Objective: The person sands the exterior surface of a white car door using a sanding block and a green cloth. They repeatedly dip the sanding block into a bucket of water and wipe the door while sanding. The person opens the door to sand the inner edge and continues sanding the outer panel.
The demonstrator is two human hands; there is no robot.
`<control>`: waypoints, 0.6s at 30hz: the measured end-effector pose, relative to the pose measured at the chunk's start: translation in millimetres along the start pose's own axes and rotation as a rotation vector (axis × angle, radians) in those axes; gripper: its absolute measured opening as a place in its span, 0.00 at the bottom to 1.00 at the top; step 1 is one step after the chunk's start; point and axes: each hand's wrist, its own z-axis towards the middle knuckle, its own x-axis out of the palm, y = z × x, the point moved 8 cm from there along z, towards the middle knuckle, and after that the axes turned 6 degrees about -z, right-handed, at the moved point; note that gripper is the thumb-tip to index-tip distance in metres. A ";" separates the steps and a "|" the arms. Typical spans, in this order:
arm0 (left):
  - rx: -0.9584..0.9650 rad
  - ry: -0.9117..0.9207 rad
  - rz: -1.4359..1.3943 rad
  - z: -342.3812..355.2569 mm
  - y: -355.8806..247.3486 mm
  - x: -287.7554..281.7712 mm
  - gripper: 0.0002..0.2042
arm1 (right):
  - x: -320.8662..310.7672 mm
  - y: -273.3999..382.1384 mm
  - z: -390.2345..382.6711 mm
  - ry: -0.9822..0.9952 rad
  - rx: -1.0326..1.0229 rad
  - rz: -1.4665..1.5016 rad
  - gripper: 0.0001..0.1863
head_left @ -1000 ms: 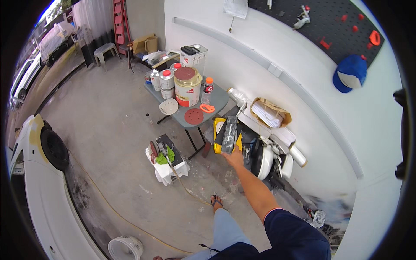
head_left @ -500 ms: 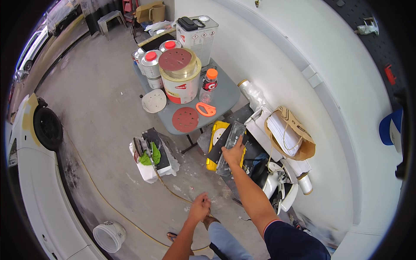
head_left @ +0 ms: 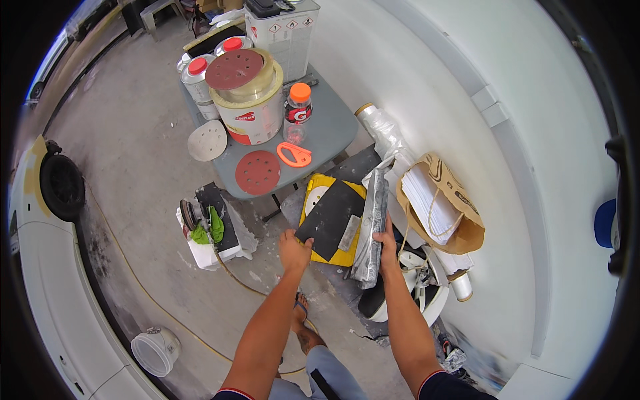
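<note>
My left hand (head_left: 293,253) pinches the lower-left corner of a black sheet (head_left: 328,210), which lies on an open-looking yellow case (head_left: 345,257). A small grey block (head_left: 349,232) rests on the sheet, and a perforated white disc (head_left: 315,199) shows partly under it. My right hand (head_left: 385,248) grips a long grey, dust-covered board (head_left: 367,250), tilted on edge at the case's right side. Beside it stands a brown paper bag (head_left: 467,227) of white paper.
A grey folding table (head_left: 333,127) holds cans, a bottle, sanding discs and an orange cutter. At left are a sander (head_left: 197,220) on a stool, a hose, a white car (head_left: 50,280) and a bucket (head_left: 155,350). A wall rises at right.
My right hand has tipped the long board onto its edge and shifted it right, uncovering the black sheet. My left hand has come up from below to grasp the sheet's corner.
</note>
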 end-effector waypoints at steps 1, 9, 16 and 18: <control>0.003 0.047 -0.030 -4.5 -2.4 1.2 0.23 | -4.3 1.5 -3.4 0.001 -0.033 0.095 0.53; 0.013 0.166 -0.768 -33.8 -38.1 2.1 0.15 | -4.7 -38.2 -30.2 0.138 0.242 0.566 0.36; 0.097 0.109 -0.759 -62.9 -46.9 -32.3 0.12 | -10.0 -58.5 -42.8 0.078 0.262 0.373 0.35; 0.124 0.118 -0.796 -74.3 -47.2 -48.5 0.14 | -11.0 -62.4 -48.2 0.033 0.280 0.388 0.35</control>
